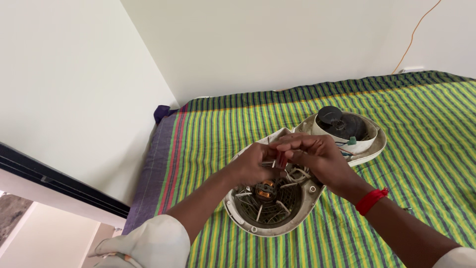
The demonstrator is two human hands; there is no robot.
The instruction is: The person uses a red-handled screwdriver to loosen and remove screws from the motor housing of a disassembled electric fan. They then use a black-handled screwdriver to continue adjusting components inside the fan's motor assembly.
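An opened white appliance housing (258, 226) lies on a striped green cloth. Inside its round grille sits a small motor with copper windings (266, 190) and white wires. Both of my hands meet above the housing. My left hand (253, 166) and my right hand (320, 156) pinch a small red part (281, 159) between their fingertips, with thin wires running down from it. A red thread band (371, 201) is on my right wrist. A black round part (334, 120) sits in the housing's far end.
The green, yellow and blue striped cloth (416, 149) covers a bed that reaches the white walls. An orange cord (411, 42) runs down the wall at the far right. A dark frame edge (54, 181) crosses the left side.
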